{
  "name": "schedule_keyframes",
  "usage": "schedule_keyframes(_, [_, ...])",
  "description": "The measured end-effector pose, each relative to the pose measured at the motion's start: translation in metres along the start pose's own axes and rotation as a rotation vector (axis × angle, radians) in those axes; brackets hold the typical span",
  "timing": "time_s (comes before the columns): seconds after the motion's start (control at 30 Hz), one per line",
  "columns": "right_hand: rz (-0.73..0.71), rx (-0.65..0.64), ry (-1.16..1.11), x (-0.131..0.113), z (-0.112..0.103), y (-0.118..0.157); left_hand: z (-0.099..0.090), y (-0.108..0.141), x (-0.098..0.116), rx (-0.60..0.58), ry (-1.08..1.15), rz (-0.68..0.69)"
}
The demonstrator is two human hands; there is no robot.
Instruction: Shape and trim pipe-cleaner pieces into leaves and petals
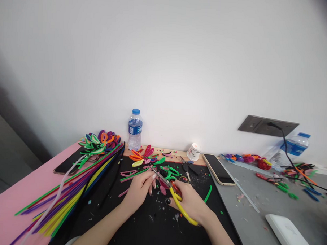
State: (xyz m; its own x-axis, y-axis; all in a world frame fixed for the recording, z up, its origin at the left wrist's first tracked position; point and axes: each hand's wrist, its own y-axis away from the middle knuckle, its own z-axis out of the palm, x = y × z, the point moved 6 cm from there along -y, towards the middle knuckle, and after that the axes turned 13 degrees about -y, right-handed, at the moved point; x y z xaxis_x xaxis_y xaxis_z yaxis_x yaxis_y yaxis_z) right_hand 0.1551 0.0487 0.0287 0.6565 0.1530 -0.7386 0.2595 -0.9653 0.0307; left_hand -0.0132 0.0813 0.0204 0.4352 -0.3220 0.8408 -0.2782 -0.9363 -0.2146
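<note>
My right hand (188, 199) is closed round yellow-handled pliers (186, 213). Their long metal jaws point up and left to the fingertips of my left hand (139, 186). Those fingers are pinched together by a pink pipe cleaner piece, whose held end is mostly hidden. Just beyond the hands, bent green pipe cleaner loops (170, 171) lie on the black mat (148, 230). A flower-like bunch of orange and pink loops (144, 156) sits farther back. Dark pink petals (163, 189) show between my hands.
Long coloured pipe cleaners (76, 191) spread over the pink table at left, near a phone (66, 163). A water bottle (135, 130) and a paper cup (194, 152) stand by the wall. Keys (186, 168), another phone (219, 170) and a white case (290, 234) lie rightward.
</note>
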Motion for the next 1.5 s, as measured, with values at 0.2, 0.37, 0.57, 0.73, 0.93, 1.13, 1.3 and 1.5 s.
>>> schedule_keyframes(0.2, [0.001,-0.012,0.028,-0.002,-0.0002,0.001,-0.0001,0.0005,-0.0009,0.012,0.043,-0.008])
schedule_keyframes(0.37, [-0.007,-0.01,0.009,-0.0019,0.0003,0.0013,-0.0019,-0.0007,0.0012,0.029,0.067,-0.01])
schedule_keyframes(0.57, [-0.006,-0.008,0.003,-0.0019,0.0002,-0.0002,-0.0009,0.0001,-0.0007,0.017,0.06,-0.011])
schedule_keyframes(0.73, [-0.009,0.001,-0.002,-0.0011,0.0005,-0.0002,-0.0005,0.0011,-0.0004,0.007,0.055,-0.001])
schedule_keyframes(0.93, [0.014,0.026,-0.004,0.0015,-0.0003,-0.0011,-0.0039,-0.0019,-0.0026,0.045,0.08,-0.036])
schedule_keyframes(1.13, [0.015,0.057,-0.032,0.0032,0.0001,-0.0015,-0.0031,-0.0021,-0.005,0.051,0.102,-0.044])
schedule_keyframes(1.3, [0.015,0.045,-0.062,0.0044,0.0007,-0.002,-0.0039,-0.0009,-0.0047,0.055,0.102,-0.046])
schedule_keyframes(1.5, [0.016,0.047,-0.06,0.0042,0.0001,-0.0022,-0.0036,-0.0015,-0.0044,0.056,0.124,-0.047])
